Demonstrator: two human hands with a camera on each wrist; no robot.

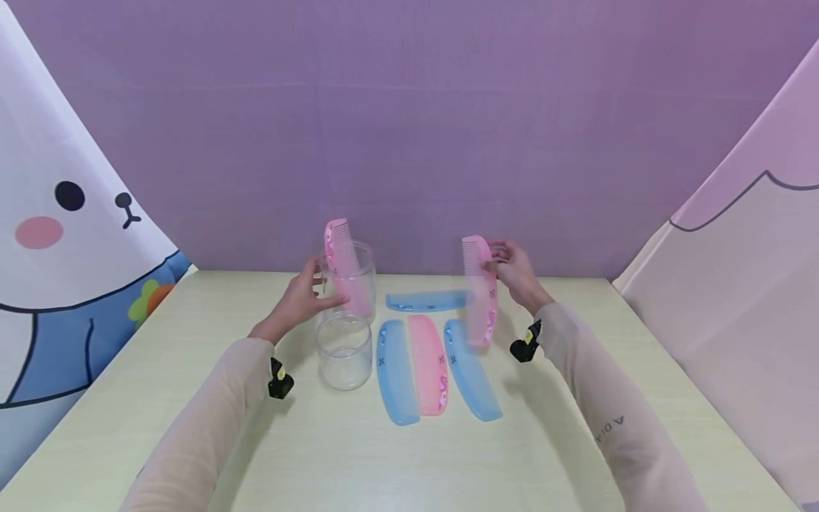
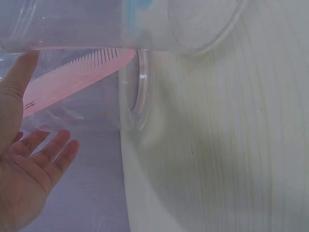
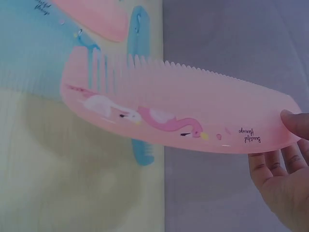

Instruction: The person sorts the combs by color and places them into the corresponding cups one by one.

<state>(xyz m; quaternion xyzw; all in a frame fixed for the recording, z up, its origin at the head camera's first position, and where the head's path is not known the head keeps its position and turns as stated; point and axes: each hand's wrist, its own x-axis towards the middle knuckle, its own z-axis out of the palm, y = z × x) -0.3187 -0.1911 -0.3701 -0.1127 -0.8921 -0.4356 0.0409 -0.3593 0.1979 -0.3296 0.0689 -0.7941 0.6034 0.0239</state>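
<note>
A pink comb [image 1: 480, 306] hangs in the air, tilted slightly from upright, with my right hand [image 1: 514, 272] pinching its edge near the upper end. The right wrist view shows flamingo pictures along its spine, my thumb on one face and fingers behind. My left hand [image 1: 306, 299] holds the rear clear plastic jar [image 1: 367, 267], thumb at the front and fingers round the far left side. Inside that jar leans another pink comb [image 1: 343, 256], teeth to the right, its top above the rim. Close in front stands a second clear jar [image 1: 345, 366].
Several combs lie on the pale table [image 1: 384, 469]: a blue comb [image 1: 398, 373], a pink comb [image 1: 427, 366] and a blue comb [image 1: 472, 373] side by side, plus a blue comb [image 1: 425, 301] crosswise behind them. A purple cloth [image 1: 409, 142] rises at the table's back edge.
</note>
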